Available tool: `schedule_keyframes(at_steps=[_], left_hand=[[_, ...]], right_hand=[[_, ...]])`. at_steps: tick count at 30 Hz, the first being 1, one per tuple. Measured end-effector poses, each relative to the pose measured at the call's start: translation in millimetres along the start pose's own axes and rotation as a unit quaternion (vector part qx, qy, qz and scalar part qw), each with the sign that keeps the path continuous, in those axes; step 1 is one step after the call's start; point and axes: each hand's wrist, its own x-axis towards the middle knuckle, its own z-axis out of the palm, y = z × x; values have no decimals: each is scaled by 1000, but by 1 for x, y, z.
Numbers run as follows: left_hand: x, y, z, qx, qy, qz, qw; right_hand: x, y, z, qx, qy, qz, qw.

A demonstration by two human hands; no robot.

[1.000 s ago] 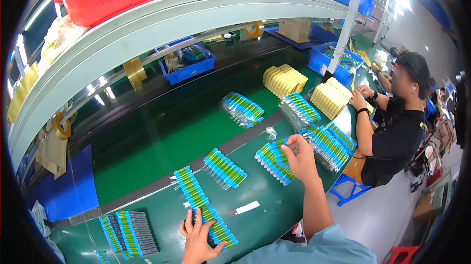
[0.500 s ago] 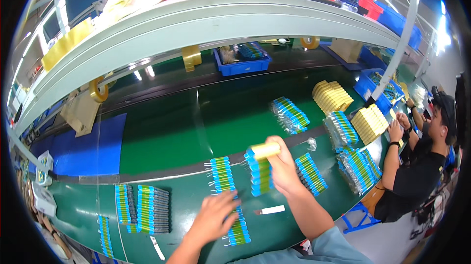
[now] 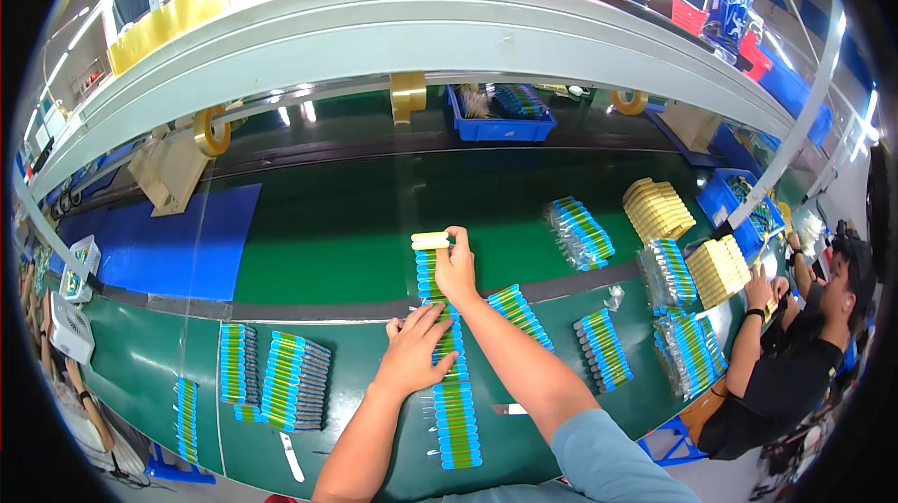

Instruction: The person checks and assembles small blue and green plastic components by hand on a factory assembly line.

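A long row of blue-and-green handled small tools (image 3: 456, 423) with thin metal tips runs away from me across the bench. My right hand (image 3: 456, 267) is closed at its far end, gripping a pale yellow rounded piece (image 3: 429, 241) over the handles. Against the row's middle rests my left hand (image 3: 414, 351), fingers spread, touching the handles without grasping any. Partly behind my right forearm lies a shorter row of the same tools (image 3: 524, 318). The right palm and some of its fingers are hidden from view.
Tool stacks (image 3: 295, 381) lie at left, beside a white-handled blade (image 3: 292, 456). Further right are bagged tools (image 3: 580, 234), yellow pieces (image 3: 718, 271) and a co-worker (image 3: 814, 344). A grey shelf beam (image 3: 402, 31) crosses above; a blue bin (image 3: 505, 127) stands behind.
My right hand has carried the yellow piece left and away, to the far end of the middle row. The left hand has slid farther along that row. The view has shifted.
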Motion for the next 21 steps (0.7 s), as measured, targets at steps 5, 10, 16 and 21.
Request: schedule_keyframes(at_steps=[5,10,16,21], left_hand=[[1,-2,1,-3,1,0,1000],[6,1,-7,48,-23,4,999],[14,-4,-2,31,-10,8,999],[10,-11,-4,38,6,-2,999]], right_hand=[[-1,3,-1,-21,3,-6,1000],[-6,-1,-2,-47,-13,1,999],[12,15,-6,72,-27,20,997],[40,-46,-23,210,-71,175,959]])
